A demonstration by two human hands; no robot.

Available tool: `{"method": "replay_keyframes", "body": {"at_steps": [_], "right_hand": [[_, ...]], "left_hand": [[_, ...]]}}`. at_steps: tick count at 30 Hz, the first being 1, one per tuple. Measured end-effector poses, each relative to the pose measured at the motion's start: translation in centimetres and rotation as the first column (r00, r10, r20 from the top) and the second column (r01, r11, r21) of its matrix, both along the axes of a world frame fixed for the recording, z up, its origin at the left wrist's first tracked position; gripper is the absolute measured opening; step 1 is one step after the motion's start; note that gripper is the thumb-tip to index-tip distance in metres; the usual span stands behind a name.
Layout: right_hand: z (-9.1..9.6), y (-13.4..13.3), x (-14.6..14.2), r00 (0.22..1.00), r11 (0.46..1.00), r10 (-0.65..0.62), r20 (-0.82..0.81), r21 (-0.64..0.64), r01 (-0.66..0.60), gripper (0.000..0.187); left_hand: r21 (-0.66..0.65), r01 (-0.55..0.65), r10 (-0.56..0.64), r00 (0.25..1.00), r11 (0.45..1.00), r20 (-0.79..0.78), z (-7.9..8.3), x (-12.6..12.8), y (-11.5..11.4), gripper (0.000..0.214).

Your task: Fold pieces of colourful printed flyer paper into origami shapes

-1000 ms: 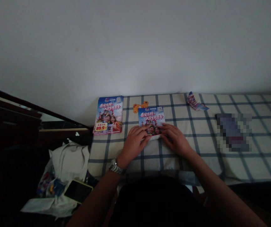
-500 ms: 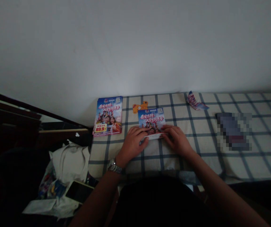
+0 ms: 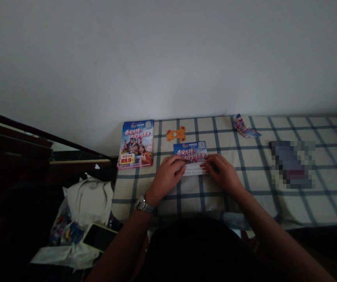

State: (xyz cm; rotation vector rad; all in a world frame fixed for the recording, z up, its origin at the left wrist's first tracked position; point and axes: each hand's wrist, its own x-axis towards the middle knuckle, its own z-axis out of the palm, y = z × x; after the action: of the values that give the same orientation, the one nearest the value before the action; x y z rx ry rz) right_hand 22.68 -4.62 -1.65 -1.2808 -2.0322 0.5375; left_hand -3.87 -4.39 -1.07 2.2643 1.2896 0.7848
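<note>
A printed flyer (image 3: 191, 152) lies on the checked cloth in front of me, its lower part folded up so that a white strip of its back shows. My left hand (image 3: 170, 172) pinches the left end of the fold between thumb and fingers. On the other end, my right hand (image 3: 221, 170) grips the same fold, fingers curled over the paper. The flyer's top edge rests flat, with a QR code at its right corner. Just beyond it sits a flat orange bear cutout (image 3: 176, 134). To the left is a stack of matching flyers (image 3: 136, 143).
A folded flyer piece (image 3: 245, 127) stands near the wall. Right of it lies a dark, blurred-out flat object (image 3: 291, 162). Below the left edge of the checked cloth (image 3: 227, 133) are a white bag (image 3: 87, 199) and a phone (image 3: 100, 237).
Both hands have rolled the flyer's lower edge further upward, so the white strip is wider and less of the picture shows. The view has shifted slightly.
</note>
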Motion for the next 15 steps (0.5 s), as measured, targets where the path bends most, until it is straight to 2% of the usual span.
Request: {"method": "replay_keyframes", "body": {"at_steps": [4,8,15], "right_hand": [[0.3,0.7,-0.4,0.998,0.999,-0.047,0.040,-0.025,0.048,0.011],[0.2,1.4,-0.6,0.996,0.996,-0.073,0.056,-0.039,0.075,0.012],[0.0,1.8,-0.8,0.994,0.995,-0.086,0.068,-0.047,0.089,0.010]], "left_hand": [[-0.023,-0.004,0.004,1.000,1.000,-0.029,0.3,0.1,0.7,0.016],[0.045,-0.022,0.026,0.996,0.999,-0.083,0.3,0.3,1.4,0.016],[0.071,-0.026,0.035,0.990,0.997,-0.137,-0.4,0.2,2.1,0.043]]}}
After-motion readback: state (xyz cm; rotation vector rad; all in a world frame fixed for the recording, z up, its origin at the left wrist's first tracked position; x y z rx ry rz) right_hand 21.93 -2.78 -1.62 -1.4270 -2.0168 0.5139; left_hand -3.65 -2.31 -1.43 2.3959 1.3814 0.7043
